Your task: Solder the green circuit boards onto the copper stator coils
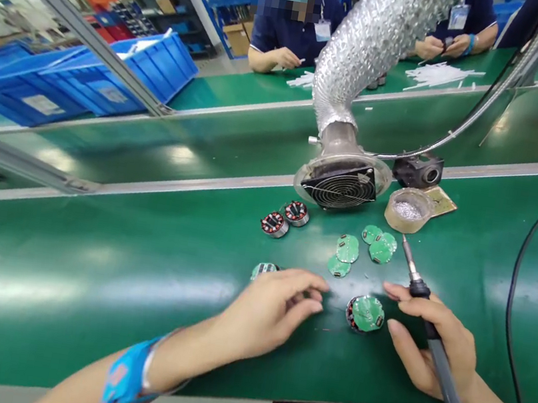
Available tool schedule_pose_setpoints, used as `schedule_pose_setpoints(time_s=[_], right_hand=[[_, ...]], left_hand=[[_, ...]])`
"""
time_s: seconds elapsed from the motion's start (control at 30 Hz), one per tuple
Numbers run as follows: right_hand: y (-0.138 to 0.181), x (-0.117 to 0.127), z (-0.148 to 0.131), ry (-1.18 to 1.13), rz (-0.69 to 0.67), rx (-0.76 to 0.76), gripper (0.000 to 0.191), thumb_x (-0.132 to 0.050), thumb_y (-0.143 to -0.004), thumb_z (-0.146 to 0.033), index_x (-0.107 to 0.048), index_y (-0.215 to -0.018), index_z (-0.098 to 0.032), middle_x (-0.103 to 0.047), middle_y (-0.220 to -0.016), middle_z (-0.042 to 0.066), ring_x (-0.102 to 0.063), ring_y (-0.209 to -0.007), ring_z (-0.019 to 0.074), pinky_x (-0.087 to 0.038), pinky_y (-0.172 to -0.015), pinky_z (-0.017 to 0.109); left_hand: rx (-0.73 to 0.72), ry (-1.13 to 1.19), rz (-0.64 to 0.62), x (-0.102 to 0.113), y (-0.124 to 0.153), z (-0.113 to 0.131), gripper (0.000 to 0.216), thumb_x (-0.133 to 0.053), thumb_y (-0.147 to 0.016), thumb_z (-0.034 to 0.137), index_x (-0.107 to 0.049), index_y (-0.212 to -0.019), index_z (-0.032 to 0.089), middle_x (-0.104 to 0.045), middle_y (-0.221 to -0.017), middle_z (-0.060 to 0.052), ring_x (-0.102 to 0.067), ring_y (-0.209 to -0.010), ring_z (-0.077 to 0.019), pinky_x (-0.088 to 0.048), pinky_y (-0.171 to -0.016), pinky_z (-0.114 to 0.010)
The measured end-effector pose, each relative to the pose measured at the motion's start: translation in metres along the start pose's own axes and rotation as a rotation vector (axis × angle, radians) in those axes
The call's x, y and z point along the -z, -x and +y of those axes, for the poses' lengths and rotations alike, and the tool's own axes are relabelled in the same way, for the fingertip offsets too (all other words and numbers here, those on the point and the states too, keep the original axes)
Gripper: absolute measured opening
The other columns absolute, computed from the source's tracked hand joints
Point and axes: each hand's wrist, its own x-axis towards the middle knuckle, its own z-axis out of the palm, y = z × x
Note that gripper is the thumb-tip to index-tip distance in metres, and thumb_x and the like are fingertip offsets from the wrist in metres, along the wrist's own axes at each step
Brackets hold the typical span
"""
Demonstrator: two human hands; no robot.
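My right hand (444, 345) has a soldering iron (438, 355) lodged in it, tip pointing up and away, while thumb and forefinger are spread toward a motor stator with a round green circuit board on top (366, 313). That stator sits between my two hands, touched by neither as far as I can see. My left hand (278, 304) is to its left, fingers loosely bent and apart, with nothing visible in them. Just behind the left hand a similar board-topped piece (265, 270) is partly hidden. Loose green circuit boards (347, 247) lie beyond the stator.
Two bare stators (296, 213) stand farther back. A fume extractor with fan grille (345, 186) hangs over the bench, beside a round tub of silvery material (406, 210). The iron's black cable (515, 279) loops at right. Two co-workers sit opposite; blue bins (114, 84) stand left.
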Motion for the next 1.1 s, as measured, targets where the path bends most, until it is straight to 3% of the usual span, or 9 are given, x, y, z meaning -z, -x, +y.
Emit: schedule_pose_setpoints(time_s=[0.1,0.2,0.33,0.5,0.63,0.73,0.93,1.1], right_hand=[[-0.001,-0.003,-0.005,-0.041,-0.049,0.015,0.036,-0.065,-0.078,-0.004,-0.054,-0.110,-0.017,-0.070,-0.110,0.013,-0.067,-0.099,0.0225,-0.055,-0.087,0.037],[-0.001,-0.006,-0.009,-0.062,-0.068,0.034,0.038,-0.065,-0.078,-0.002,-0.054,-0.111,-0.016,-0.069,-0.110,0.012,-0.065,-0.098,0.0221,-0.054,-0.087,0.038],[-0.003,-0.010,-0.016,-0.078,-0.062,0.041,0.040,-0.062,-0.078,0.001,-0.054,-0.112,-0.017,-0.069,-0.106,0.010,-0.063,-0.093,0.0210,-0.053,-0.082,0.037],[-0.006,-0.014,-0.021,-0.033,-0.036,0.071,0.035,-0.059,-0.081,0.002,-0.055,-0.109,-0.018,-0.069,-0.089,0.004,-0.057,-0.076,0.0172,-0.049,-0.070,0.032],[-0.005,-0.011,-0.020,0.088,-0.185,0.087,0.026,-0.047,-0.089,-0.002,-0.057,-0.106,-0.018,-0.062,-0.078,0.002,-0.048,-0.065,0.0155,-0.043,-0.064,0.030],[-0.009,-0.005,-0.026,0.208,-0.326,0.165,0.027,-0.037,-0.094,-0.006,-0.059,-0.105,-0.017,-0.052,-0.068,0.001,-0.045,-0.064,0.0165,-0.040,-0.062,0.031],[-0.017,0.003,-0.039,0.424,-0.379,0.280,0.031,-0.033,-0.098,-0.012,-0.062,-0.108,-0.013,-0.052,-0.067,0.004,-0.045,-0.065,0.0191,-0.040,-0.059,0.033],[0.001,0.027,-0.024,0.297,-0.401,0.144,0.038,-0.037,-0.096,-0.010,-0.051,-0.130,-0.019,-0.062,-0.082,0.005,-0.057,-0.080,0.0208,-0.049,-0.073,0.035]], left_hand=[[0.192,0.438,-0.077,-0.037,0.001,0.003,0.015,-0.059,-0.088,0.026,-0.068,-0.092,0.015,-0.064,-0.073,-0.002,-0.062,-0.056,-0.0102,-0.051,-0.055,-0.022],[0.178,0.645,-0.099,-0.053,-0.012,0.000,0.018,-0.068,-0.081,0.030,-0.070,-0.086,0.013,-0.058,-0.080,-0.001,-0.058,-0.054,-0.0067,-0.048,-0.052,-0.020],[0.086,0.572,-0.135,-0.055,-0.024,0.006,0.017,-0.074,-0.076,0.030,-0.072,-0.078,0.013,-0.052,-0.074,0.001,-0.047,-0.055,-0.0037,-0.040,-0.052,-0.017],[0.094,0.497,-0.148,-0.055,-0.025,0.014,0.014,-0.072,-0.076,0.027,-0.070,-0.074,0.013,-0.050,-0.072,0.002,-0.043,-0.054,-0.0037,-0.037,-0.050,-0.017],[0.050,0.449,-0.136,-0.057,-0.022,0.014,0.011,-0.066,-0.079,0.023,-0.067,-0.074,0.013,-0.049,-0.072,0.001,-0.045,-0.058,-0.0058,-0.037,-0.051,-0.017],[0.006,0.414,-0.082,-0.061,-0.019,0.015,0.007,-0.060,-0.077,0.016,-0.063,-0.071,0.014,-0.048,-0.071,0.002,-0.044,-0.057,-0.0060,-0.035,-0.049,-0.016],[-0.081,0.280,0.107,-0.072,-0.014,0.022,0.010,-0.060,-0.069,0.009,-0.055,-0.064,0.016,-0.044,-0.061,0.004,-0.041,-0.054,-0.0072,-0.032,-0.047,-0.018],[-0.137,0.152,0.192,-0.078,-0.012,0.024,0.008,-0.058,-0.071,0.009,-0.059,-0.068,0.016,-0.050,-0.064,0.003,-0.043,-0.049,-0.0052,-0.034,-0.046,-0.017]])
